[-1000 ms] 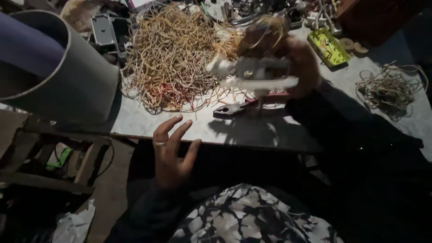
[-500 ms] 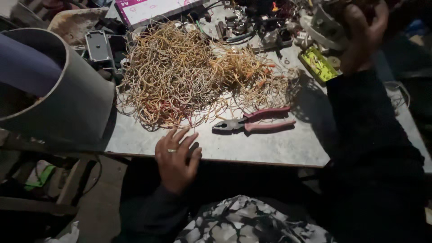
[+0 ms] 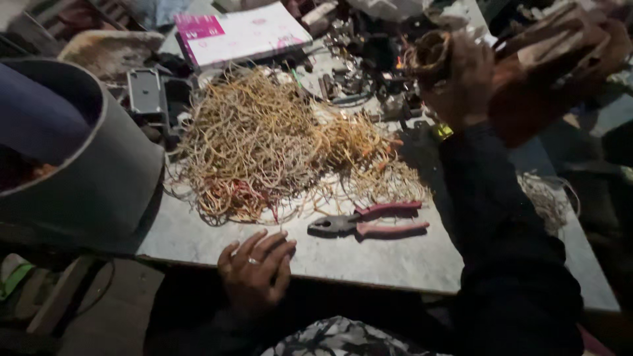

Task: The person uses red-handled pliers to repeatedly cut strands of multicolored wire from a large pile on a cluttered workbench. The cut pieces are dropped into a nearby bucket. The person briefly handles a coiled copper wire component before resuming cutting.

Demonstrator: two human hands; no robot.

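Observation:
My left hand (image 3: 256,271), with a ring on one finger, rests palm down on the near edge of the grey table (image 3: 369,260), fingers together, holding nothing. My right hand (image 3: 458,82) is raised over the far side of the table and grips a small brownish coil of wire (image 3: 430,56). A big tangled heap of yellowish and reddish wire (image 3: 277,142) covers the middle of the table. Red-handled pliers (image 3: 369,223) lie shut just in front of the heap, right of my left hand.
A wide grey pipe (image 3: 79,158) stands at the left edge. A white and pink box (image 3: 241,36), a dark metal part (image 3: 146,92) and small hardware crowd the back. A brown leathery object (image 3: 560,66) sits at top right; a smaller wire bundle (image 3: 547,198) lies at the right.
My right hand has lifted the wire coil from near the pliers up and to the far right. My left hand dropped onto the table edge and stays there.

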